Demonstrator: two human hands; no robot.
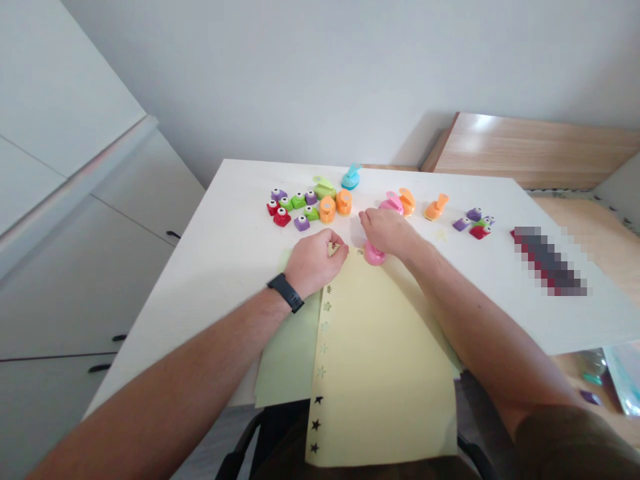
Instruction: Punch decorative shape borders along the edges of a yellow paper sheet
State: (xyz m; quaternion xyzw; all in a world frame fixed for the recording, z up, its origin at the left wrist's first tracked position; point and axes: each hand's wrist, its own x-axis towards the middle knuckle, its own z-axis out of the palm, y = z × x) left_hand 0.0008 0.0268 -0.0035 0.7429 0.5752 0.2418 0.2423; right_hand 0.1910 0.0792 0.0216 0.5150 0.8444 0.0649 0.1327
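Note:
My left hand [315,259], with a dark band [286,293] at the wrist, pinches the far left corner of a pale yellow sheet of paper [385,353]. Star, flower and crown shapes are cut along that sheet's left edge, and its near end hangs over the table edge. At the sheet's far edge sits a pink paper punch [375,255]. My right hand [387,230] is closed over it from above, covering its lever. A pale green sheet [290,360] lies underneath the yellow one.
Several small purple, green and red punches [299,200] stand at the back left, beside orange punches [327,209] and a blue one [351,177]. More punches [475,223] are on the right. A blurred-out dark red object [550,263] lies on the white table [200,267].

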